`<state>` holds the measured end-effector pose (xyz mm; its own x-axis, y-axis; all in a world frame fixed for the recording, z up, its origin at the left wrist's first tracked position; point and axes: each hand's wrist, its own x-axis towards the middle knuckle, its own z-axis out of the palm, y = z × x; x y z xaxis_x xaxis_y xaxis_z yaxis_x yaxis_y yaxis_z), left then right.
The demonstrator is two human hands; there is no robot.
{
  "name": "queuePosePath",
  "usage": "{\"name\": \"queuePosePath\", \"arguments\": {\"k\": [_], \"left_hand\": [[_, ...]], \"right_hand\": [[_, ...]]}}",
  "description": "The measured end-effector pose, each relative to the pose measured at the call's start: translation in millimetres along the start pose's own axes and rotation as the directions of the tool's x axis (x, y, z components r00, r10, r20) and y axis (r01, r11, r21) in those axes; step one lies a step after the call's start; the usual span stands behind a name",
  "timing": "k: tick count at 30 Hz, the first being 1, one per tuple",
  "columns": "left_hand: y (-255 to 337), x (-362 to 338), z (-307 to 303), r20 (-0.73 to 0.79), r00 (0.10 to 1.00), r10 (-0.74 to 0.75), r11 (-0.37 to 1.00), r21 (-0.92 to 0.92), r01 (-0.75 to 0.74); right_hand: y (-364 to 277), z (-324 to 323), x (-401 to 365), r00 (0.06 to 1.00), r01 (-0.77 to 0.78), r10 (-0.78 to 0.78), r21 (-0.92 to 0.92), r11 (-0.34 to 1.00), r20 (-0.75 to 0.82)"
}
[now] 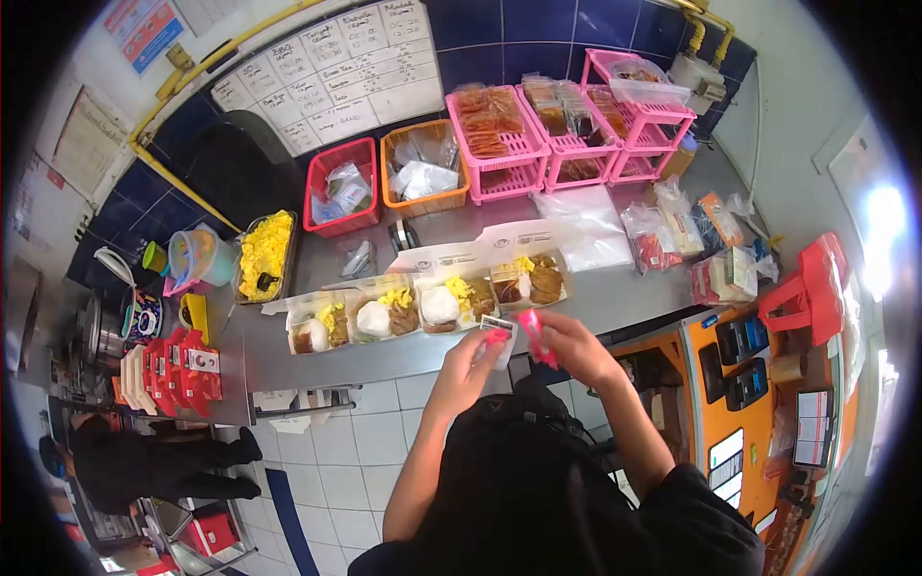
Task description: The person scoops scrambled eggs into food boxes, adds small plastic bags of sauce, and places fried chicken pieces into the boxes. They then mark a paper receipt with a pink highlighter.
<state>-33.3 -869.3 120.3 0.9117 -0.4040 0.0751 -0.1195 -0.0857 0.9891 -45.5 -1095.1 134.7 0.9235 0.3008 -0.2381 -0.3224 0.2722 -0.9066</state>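
My left hand (463, 370) is closed on a small white packet (499, 338) with a dark printed strip, and a bit of bright pink shows at its fingertips. Just beside it, my right hand (571, 350) grips a bright pink object (534, 338) whose kind I cannot make out. Both hands are at the counter's front edge, close together. Right behind them stand several open white meal boxes in a row. The rightmost box (528, 278) and the one beside it (456, 302) hold white rice, yellow egg and brown food.
A tray of scrambled egg (261, 254) sits at the counter's left. At the back are a red basket (341, 187), an orange basket (423, 168) and pink racks (499, 149) of packets. Clear plastic bags (586, 226) lie right. Another person (144, 466) stands at lower left.
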Motion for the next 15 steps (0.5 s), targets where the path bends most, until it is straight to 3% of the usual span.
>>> {"name": "queuePosePath", "arguments": {"k": [2, 4, 6, 8, 10, 15], "left_hand": [[18, 2, 7, 0.051, 0.999, -0.009, 0.995, 0.097, 0.004], [31, 11, 15, 0.186, 0.982, -0.014, 0.974, 0.226, -0.029], [37, 22, 26, 0.273, 0.961, -0.034, 0.971, 0.238, -0.033], [43, 39, 40, 0.357, 0.933, -0.037, 0.967, 0.248, -0.057], [46, 53, 57, 0.442, 0.897, -0.001, 0.896, 0.399, -0.196], [48, 82, 92, 0.516, 0.856, -0.026, 0.873, 0.429, -0.232]], "right_hand": [[-14, 1, -27, 0.996, 0.089, -0.09, -0.284, 0.955, 0.01], [-42, -8, -43, 0.992, 0.089, -0.108, -0.235, 0.968, -0.069], [-62, -26, -57, 0.962, 0.217, -0.273, -0.66, 0.719, 0.019], [-75, -47, -65, 0.94, 0.274, -0.338, -0.708, 0.651, 0.052], [-89, -67, -74, 0.945, 0.289, -0.291, -0.791, 0.539, 0.147], [-96, -115, -74, 0.936, 0.336, -0.264, -0.813, 0.475, 0.233]]}}
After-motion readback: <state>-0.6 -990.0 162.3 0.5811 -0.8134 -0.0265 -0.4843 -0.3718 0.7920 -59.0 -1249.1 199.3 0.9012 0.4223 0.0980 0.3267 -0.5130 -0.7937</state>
